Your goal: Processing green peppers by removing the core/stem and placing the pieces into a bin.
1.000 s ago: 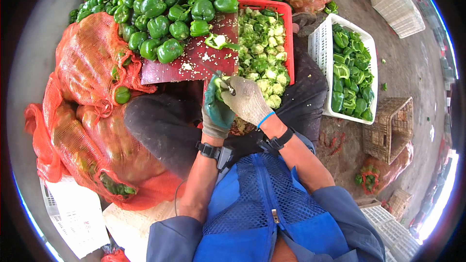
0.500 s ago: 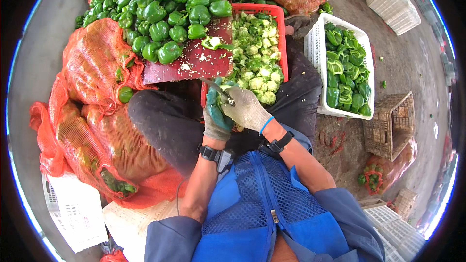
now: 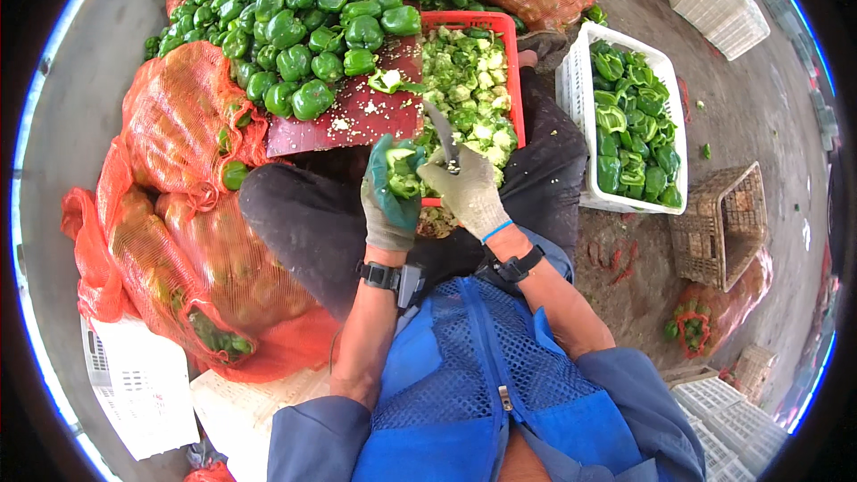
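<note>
In front of my lap, my left hand (image 3: 391, 187), in a green-coated glove, holds a cut green bell pepper (image 3: 405, 171) with its pale inside showing. Close beside it, my right hand (image 3: 466, 186), in a pale knitted glove, grips a knife (image 3: 443, 132) whose blade points up and away. Beyond both hands stands a red crate (image 3: 515, 71) of pale green pepper cores (image 3: 473, 67). A dark red board (image 3: 384, 120) at the far left bears a heap of whole green peppers (image 3: 286, 31), scattered seeds and one cut piece (image 3: 386, 80).
On the right is a white crate (image 3: 576, 98) of cut peppers (image 3: 636, 125). Orange mesh sacks (image 3: 178, 116) are piled at my left. A brown crate (image 3: 714, 223) lies tipped on the floor, and white stacked crates (image 3: 719, 4) stand farther off.
My hands have moved apart, and the cut pepper in my left hand now shows. The knife has swung upward from between the hands. The view has shifted slightly.
</note>
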`<state>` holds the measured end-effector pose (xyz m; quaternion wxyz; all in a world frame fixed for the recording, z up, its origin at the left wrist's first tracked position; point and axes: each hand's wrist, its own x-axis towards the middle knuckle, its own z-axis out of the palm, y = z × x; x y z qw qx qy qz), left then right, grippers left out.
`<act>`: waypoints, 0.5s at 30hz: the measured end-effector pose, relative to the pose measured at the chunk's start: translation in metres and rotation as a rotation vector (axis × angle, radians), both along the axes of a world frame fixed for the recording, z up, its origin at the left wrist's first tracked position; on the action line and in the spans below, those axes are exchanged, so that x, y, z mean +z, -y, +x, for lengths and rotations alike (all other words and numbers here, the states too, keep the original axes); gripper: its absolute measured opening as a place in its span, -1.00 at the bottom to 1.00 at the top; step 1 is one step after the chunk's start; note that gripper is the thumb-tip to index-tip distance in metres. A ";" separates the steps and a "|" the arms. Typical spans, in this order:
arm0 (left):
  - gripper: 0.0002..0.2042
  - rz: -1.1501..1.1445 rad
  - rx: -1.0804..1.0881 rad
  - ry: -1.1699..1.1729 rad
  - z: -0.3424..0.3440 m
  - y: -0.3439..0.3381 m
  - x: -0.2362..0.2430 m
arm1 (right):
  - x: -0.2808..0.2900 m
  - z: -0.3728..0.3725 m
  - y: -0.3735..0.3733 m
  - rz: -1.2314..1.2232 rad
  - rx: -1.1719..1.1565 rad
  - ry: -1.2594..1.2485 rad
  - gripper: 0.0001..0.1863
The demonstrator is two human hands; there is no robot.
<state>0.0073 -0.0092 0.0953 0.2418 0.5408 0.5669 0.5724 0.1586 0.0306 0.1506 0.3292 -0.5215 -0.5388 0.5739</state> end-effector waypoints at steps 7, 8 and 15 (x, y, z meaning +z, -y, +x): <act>-0.62 -0.093 -0.048 0.615 0.008 0.002 -0.013 | -0.022 -0.003 -0.002 0.315 0.245 0.337 -0.60; -0.62 -0.078 -0.038 0.559 0.008 0.005 -0.021 | -0.016 -0.002 -0.003 0.205 0.332 0.324 -0.60; -0.62 -0.199 -0.039 1.332 0.020 0.003 -0.036 | -0.057 -0.007 0.002 0.544 0.274 0.593 -0.71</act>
